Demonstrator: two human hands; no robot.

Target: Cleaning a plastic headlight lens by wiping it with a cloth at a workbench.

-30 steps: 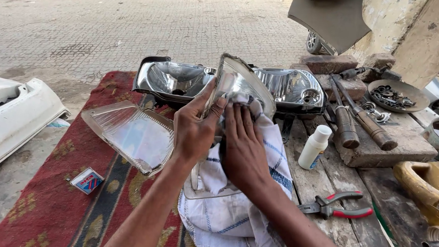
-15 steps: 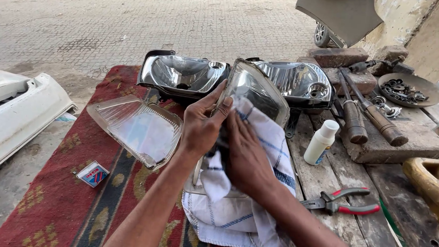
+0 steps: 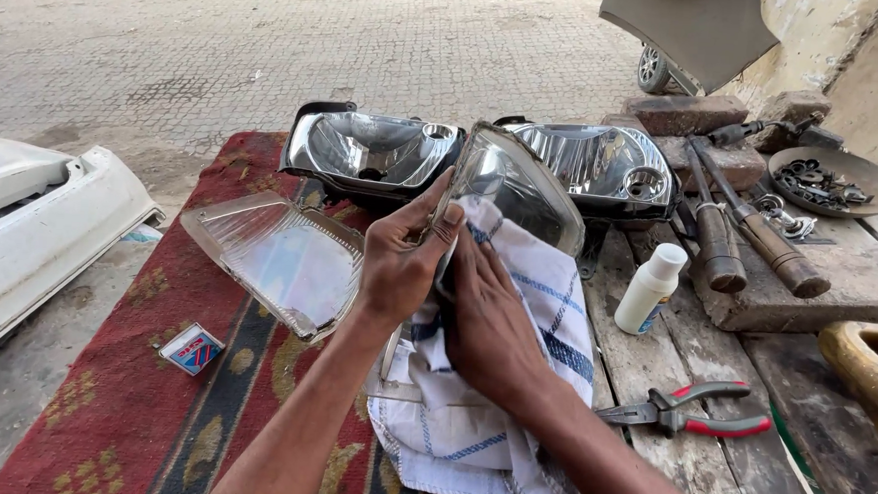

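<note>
My left hand (image 3: 398, 265) grips the near edge of a clear headlight lens (image 3: 522, 186), fingers curled over its rim and thumb up along the side, so the lens stands tilted in front of me at the middle of the view. My right hand (image 3: 490, 325) lies flat against the lens with its fingers stretched out, pressing a white cloth with blue stripes (image 3: 481, 410) onto the glass; the cloth drapes down from the lens toward six o'clock over the edge of the wooden desk (image 3: 652, 379).

At nine o'clock of my hands a second clear lens (image 3: 273, 258) lies flat on a red patterned rug (image 3: 121, 401), and a small red and blue box (image 3: 191, 348) sits on the rug at about eight o'clock. Two chrome headlight reflectors stand behind the held lens: one (image 3: 369, 153) at eleven o'clock, the other (image 3: 598, 165) at one o'clock.

At three o'clock a small white bottle (image 3: 649, 288) stands upright on the desk, near the cloth but apart from it. Red-handled pliers (image 3: 696, 413) lie at four o'clock. Two wooden-handled tools (image 3: 750, 238) rest on a block at two o'clock, with a round dish of small metal parts (image 3: 823, 180) beyond them. A white car body panel (image 3: 30, 226) lies on the ground at nine o'clock.
</note>
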